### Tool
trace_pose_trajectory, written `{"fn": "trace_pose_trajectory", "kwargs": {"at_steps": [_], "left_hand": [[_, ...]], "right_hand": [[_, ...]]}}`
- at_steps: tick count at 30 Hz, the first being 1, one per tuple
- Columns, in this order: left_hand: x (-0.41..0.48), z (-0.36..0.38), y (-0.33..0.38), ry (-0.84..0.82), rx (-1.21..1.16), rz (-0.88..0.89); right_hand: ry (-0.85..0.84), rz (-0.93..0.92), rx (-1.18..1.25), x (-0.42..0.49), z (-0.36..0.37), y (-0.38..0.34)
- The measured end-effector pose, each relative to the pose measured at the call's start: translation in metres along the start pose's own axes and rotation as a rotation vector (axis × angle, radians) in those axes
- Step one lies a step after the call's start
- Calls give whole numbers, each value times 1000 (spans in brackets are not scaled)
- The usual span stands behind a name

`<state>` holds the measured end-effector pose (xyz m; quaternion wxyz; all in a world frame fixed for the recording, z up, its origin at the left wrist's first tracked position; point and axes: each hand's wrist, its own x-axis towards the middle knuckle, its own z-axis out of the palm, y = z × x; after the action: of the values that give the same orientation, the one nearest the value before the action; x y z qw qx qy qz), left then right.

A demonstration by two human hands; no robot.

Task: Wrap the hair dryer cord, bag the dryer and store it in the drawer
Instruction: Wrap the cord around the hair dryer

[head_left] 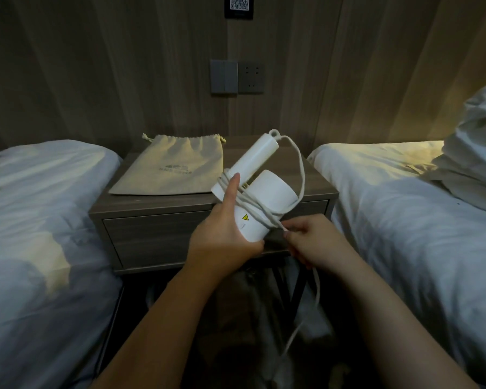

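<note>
My left hand [222, 234] grips the white hair dryer [267, 192] by its barrel, thumb up along the body and pressing on cord turns. Its folded handle points up and away. The white cord [299, 167] leaves the handle's tip, loops round to the right and is wound a few times across the barrel. My right hand [312, 242] pinches the cord just below the barrel; the loose rest hangs down past my right wrist toward the floor. A beige drawstring bag [174, 167] lies flat on the nightstand. The drawer [157, 237] in the nightstand's front is closed.
The wooden nightstand [317, 181] stands between two beds with white bedding, one on the left [45, 209] and one on the right [410, 206], with a pillow [477, 141] on it. A switch and wall socket [237, 76] are on the panelled wall behind.
</note>
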<state>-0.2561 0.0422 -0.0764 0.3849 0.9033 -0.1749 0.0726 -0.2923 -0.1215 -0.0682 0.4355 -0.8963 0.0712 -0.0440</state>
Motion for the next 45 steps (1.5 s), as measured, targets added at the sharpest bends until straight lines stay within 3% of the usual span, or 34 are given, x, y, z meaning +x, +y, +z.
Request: {"fn": "trace_pose_trajectory", "kwargs": {"at_steps": [8,12,17,23,31,36,40,45], "left_hand": [[4,2,-11,190,338,139],[8,4,-17,209,373,109],[9,4,-22,207,392,135],[12,-8,-27,262,387,68],[10,0,-32,5,473,292],[5,15,-33,-37,528,454],[1,20,-30,-90,584,527],[-2,21,-30,-184,637,601]], "right_hand": [[-144,78,-78,-3,-16,-1],[-171,31,-164,-8,-17,-8],[-144,-140,-489,-18,-18,-23],[-246,-140,-532,-26,-25,-25],[-110,-375,-489,-27,-36,-27],[249,-471,-502,-25,-44,-17],[496,-490,-667,-25,-41,-12],[168,-197,-568,-14,-47,-7]]}}
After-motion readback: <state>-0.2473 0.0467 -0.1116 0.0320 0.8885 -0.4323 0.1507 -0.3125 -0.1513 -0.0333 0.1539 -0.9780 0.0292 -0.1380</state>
